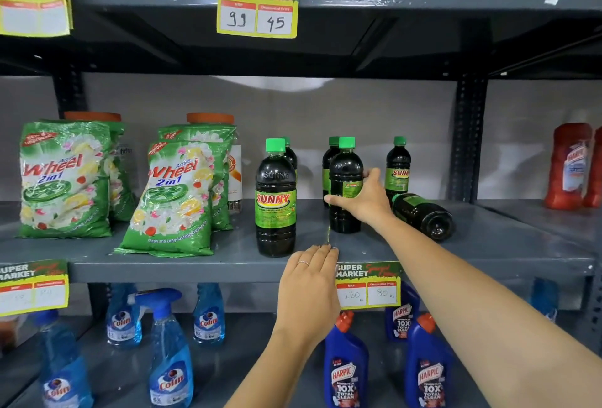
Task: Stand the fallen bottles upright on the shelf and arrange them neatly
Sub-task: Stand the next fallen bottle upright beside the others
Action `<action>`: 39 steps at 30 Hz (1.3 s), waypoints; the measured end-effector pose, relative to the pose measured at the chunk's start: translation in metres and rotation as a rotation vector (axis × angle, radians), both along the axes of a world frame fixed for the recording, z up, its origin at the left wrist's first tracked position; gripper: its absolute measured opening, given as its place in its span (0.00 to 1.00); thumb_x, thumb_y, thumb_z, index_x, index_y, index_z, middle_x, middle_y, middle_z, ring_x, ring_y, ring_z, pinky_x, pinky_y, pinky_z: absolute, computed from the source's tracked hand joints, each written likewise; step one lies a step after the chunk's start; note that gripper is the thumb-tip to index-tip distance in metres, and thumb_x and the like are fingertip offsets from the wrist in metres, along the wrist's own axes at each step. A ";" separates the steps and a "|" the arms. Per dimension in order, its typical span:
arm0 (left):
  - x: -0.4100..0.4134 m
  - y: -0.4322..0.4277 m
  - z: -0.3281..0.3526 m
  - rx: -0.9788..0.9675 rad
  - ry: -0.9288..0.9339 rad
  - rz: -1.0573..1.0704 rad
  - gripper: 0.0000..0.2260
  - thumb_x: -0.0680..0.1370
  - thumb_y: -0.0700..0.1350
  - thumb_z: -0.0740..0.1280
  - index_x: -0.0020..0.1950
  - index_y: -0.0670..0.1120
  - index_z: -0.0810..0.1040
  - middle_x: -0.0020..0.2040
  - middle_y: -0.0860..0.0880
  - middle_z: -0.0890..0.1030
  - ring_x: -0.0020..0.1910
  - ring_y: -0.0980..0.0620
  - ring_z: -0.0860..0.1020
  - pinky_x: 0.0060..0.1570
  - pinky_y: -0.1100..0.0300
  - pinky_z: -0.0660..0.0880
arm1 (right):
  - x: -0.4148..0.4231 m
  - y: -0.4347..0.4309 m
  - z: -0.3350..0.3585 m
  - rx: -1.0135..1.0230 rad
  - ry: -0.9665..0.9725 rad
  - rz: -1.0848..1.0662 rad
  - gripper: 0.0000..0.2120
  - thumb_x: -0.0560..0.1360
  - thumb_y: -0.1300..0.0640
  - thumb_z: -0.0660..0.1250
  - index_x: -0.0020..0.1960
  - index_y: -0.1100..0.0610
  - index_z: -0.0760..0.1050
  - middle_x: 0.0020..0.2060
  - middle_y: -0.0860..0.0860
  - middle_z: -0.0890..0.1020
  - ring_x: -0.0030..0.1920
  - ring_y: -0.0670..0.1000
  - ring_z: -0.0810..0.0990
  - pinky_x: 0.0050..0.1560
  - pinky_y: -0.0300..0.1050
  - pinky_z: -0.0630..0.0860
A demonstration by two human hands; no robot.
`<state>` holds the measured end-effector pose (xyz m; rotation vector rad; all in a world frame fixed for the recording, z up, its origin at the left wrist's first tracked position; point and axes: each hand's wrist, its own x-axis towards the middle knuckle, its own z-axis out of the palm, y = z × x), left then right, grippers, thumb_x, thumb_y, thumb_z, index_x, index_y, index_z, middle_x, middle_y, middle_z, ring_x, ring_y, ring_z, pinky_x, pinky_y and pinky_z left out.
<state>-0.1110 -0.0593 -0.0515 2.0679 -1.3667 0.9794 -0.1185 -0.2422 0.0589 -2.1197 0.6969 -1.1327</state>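
right hand (361, 201) wraps fingers round upright dark bottle (346, 184) mid shelf (195, 269), thumb behind, gripping at label. left hand (309, 280) rests flat on shelf front edge, fingers together, holding nothing. fallen bottle (423, 216) lies on side just right of held one, beside right wrist, base toward camera. front bottle (276, 199) stands left; more bottles stand behind. risk: wrist nudges fallen bottle, it rolls off the edge; sliding held bottle could tip the ones behind it.

Bare forearms, ring (303, 263) on left finger
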 end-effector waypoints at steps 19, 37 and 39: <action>-0.001 0.001 0.000 -0.007 0.019 -0.003 0.20 0.74 0.44 0.57 0.62 0.42 0.79 0.59 0.46 0.81 0.59 0.47 0.78 0.61 0.52 0.73 | -0.016 -0.014 0.017 0.526 0.039 0.471 0.27 0.69 0.68 0.74 0.66 0.61 0.72 0.57 0.57 0.82 0.61 0.58 0.78 0.59 0.51 0.73; 0.001 -0.002 -0.004 -0.039 0.032 -0.024 0.18 0.72 0.42 0.63 0.62 0.43 0.79 0.60 0.47 0.81 0.59 0.48 0.78 0.62 0.52 0.72 | -0.023 -0.002 0.012 0.469 0.111 0.330 0.39 0.63 0.64 0.80 0.71 0.55 0.68 0.62 0.53 0.78 0.61 0.53 0.75 0.59 0.48 0.67; 0.002 -0.002 -0.004 -0.039 0.032 -0.023 0.18 0.74 0.42 0.61 0.62 0.44 0.78 0.60 0.47 0.81 0.60 0.48 0.77 0.62 0.53 0.71 | -0.019 0.002 0.005 0.411 0.065 0.289 0.41 0.60 0.60 0.83 0.69 0.57 0.69 0.59 0.53 0.78 0.56 0.51 0.76 0.55 0.44 0.69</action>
